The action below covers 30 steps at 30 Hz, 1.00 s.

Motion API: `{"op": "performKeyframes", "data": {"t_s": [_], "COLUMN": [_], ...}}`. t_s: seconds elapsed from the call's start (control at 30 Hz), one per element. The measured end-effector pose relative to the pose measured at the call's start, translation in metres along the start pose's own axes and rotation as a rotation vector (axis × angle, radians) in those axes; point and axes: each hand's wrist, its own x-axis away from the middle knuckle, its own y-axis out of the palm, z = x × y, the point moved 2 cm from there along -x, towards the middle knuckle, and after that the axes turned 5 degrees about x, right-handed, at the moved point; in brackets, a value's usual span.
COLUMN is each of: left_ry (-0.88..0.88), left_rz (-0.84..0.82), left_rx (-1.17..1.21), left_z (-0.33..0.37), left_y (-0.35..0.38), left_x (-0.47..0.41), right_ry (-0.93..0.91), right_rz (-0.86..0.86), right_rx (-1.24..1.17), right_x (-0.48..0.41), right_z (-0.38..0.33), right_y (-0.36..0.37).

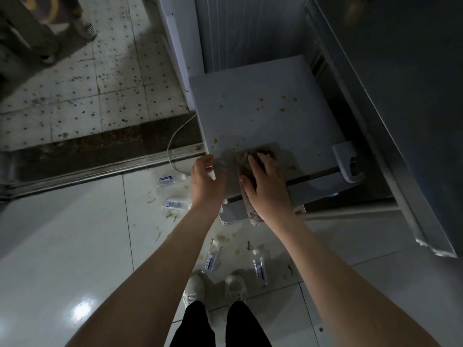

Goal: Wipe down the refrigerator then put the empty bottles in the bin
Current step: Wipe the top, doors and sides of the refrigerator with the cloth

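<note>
Two hands are shown at the front edge of the refrigerator (250, 108), viewed from above. The right hand (265, 186) is laid flat, fingers straight and spread, upon a brownish cloth (253, 211), which is pressed against the white top. The cloth is not clasped, and its near end hangs over the edge beneath the wrist. The left hand (206, 179) is curled round the front-left corner, just beside the pressing hand, so that the cabinet is steadied. Yellowish specks (260, 100) are scattered beyond the pressing fingertips, apart from the cloth, so the wiping is judged to be at an early stage. Four empty bottles (172, 204) lie on the tiled floor (75, 234): two to the left of the gripping hand, two below both forearms, near the shoes (194, 288). No bin is in view. Several faults may be expected. Because the cloth is held by pressure alone, it may be left behind on a fast stroke or dragged off by its hanging end. Specks may be swept over the edge onto the already littered floor. A bottle near the feet may be trodden on and roll.
</note>
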Motion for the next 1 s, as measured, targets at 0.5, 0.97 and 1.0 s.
{"op": "performKeyframes", "data": {"t_s": [0.5,0.97,1.0], "left_ry": [-0.126,-0.107,-0.108], "left_rz": [-0.046,-0.012,-0.008], "left_rx": [0.190,0.129,0.139], "left_z": [-0.027,-0.033,-0.033], "left_y": [0.025,0.024,0.022], "left_x": [-0.026,-0.027,-0.025], "right_ry": [-0.400,-0.432,-0.446], "right_rz": [0.134,-0.025,-0.021], "right_rx": [0.147,0.152,0.138], "right_x": [-0.046,-0.112,-0.106], "right_z": [-0.015,-0.030,-0.029], "right_y": [0.014,0.016,0.016]}}
